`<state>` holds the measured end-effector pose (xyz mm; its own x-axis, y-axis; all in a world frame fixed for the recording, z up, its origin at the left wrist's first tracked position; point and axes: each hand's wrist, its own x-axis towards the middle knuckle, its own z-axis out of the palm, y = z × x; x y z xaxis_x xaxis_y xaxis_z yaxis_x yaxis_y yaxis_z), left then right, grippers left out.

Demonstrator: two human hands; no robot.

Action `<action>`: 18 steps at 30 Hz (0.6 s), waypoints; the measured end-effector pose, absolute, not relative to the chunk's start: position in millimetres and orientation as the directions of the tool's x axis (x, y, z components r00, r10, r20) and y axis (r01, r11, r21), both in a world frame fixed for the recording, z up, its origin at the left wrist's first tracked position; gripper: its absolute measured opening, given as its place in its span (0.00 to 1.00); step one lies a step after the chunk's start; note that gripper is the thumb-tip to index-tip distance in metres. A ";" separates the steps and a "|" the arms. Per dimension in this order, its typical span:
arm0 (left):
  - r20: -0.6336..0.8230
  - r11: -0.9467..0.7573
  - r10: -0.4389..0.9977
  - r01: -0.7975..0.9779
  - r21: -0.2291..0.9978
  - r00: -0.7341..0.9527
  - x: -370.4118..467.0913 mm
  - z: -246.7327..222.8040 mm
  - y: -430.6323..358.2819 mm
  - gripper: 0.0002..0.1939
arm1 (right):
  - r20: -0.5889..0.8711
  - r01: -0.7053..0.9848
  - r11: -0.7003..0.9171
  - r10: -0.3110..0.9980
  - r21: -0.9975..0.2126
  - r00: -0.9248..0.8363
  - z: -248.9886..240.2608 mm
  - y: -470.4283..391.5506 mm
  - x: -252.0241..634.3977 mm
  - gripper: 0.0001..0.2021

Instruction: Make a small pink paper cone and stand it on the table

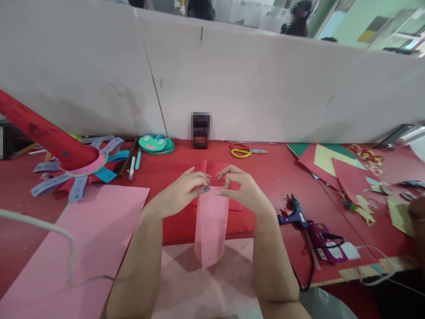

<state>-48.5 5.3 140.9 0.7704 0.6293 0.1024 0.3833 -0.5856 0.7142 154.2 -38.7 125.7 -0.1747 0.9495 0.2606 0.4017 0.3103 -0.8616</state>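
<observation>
A pink sheet of paper [212, 228], curved into a tube with a lengthwise edge showing, hangs upright in front of me. My left hand [187, 188] pinches its upper left rim between thumb and fingers. At the upper right rim, my right hand [241, 186] grips the same paper with curled fingers. The tube's far side is hidden. Behind and below the hands lie red paper pieces [237, 204] on the red tabletop. Under the tube's lower end is a pale pink surface [232, 283].
Left: a red tube with paper strips [79, 155] and a large pink sheet [86, 239]. Toward the back: green frog-face cutouts [156, 144], a blurred phone-like object [200, 130] and scissors [249, 151]. Right: a glue gun [294, 217], a purple power strip [327, 246] and coloured paper scraps [353, 177].
</observation>
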 end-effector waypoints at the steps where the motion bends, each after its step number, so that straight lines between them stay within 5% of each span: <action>1: 0.104 -0.585 0.634 0.386 0.713 0.766 -48.1 141.1 5.1 0.12 | 0.263 0.410 0.312 0.949 -0.857 -0.172 126.3 -39.0 153.7 0.14; 6: 0.110 -0.557 0.674 0.404 0.725 0.731 -46.6 143.3 3.7 0.12 | 0.282 0.424 0.337 0.941 -0.841 -0.187 128.6 -40.6 148.6 0.06; 18: 0.076 -0.471 0.726 0.413 0.779 0.683 -46.5 146.1 0.5 0.11 | 0.247 0.432 0.320 0.944 -0.843 -0.216 127.7 -40.2 151.3 0.11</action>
<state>-46.5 0.5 146.1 0.6835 0.7260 0.0763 0.4134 -0.4711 0.7792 151.3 -40.2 127.7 -0.2164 0.9445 0.2472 0.4319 0.3197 -0.8434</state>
